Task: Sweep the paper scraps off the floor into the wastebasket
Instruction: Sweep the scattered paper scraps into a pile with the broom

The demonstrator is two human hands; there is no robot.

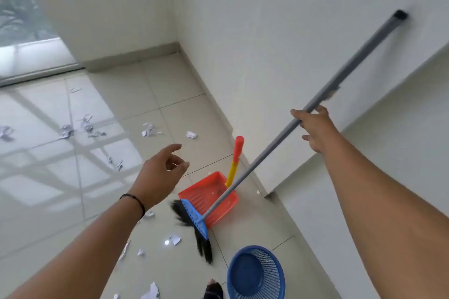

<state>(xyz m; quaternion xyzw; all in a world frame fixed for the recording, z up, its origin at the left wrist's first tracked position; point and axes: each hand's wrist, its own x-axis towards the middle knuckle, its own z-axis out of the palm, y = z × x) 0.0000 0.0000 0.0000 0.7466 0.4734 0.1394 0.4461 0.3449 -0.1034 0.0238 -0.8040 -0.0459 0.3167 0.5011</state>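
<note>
By wall, R hand point(314, 128) grips broom point(286, 133) handle; L hand point(159, 175) open, scraps point(66, 131) beyond

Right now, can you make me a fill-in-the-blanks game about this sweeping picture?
1. The right hand grips the grey handle of the ____.
2. The dustpan on the floor is ____ in colour.
3. The blue wastebasket holds ____ paper scraps.
4. The left hand holds ____.

Missing words: broom; red; no; nothing
</note>
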